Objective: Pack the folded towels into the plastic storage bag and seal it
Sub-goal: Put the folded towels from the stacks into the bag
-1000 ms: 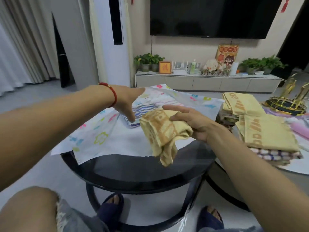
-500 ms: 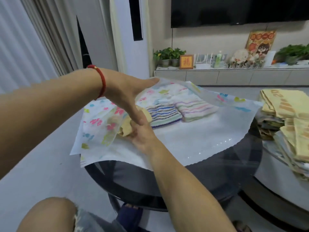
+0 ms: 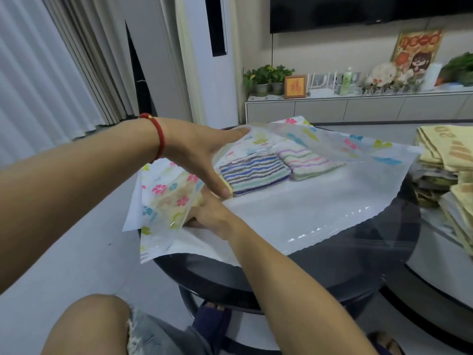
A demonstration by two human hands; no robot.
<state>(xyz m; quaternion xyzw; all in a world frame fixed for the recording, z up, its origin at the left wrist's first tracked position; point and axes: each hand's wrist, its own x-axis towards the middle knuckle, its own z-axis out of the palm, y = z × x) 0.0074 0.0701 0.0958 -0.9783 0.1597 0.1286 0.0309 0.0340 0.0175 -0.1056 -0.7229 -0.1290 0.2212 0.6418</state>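
A plastic storage bag (image 3: 320, 208) with a flower print lies on the round black table (image 3: 358, 262), its mouth facing me. Two folded striped towels lie inside it: a blue one (image 3: 253, 172) and a pastel one (image 3: 309, 160). My left hand (image 3: 202, 155), fingers spread and straight, props up the bag's top sheet at the left. My right hand (image 3: 207, 213) reaches under that sheet and holds a folded yellow towel (image 3: 171, 201), which shows dimly through the plastic left of the blue towel. The right hand's fingers are hidden by the sheet.
A stack of folded yellow towels (image 3: 445, 155) sits on a second round table (image 3: 440, 265) at the right. My knee (image 3: 89, 326) and slippered feet are below the table's near edge. A low TV cabinet (image 3: 358, 106) with plants stands behind.
My right hand has carried the yellow towel from above the table into the bag's left side. My left hand has kept the top sheet lifted, and the view has swung left and closer.
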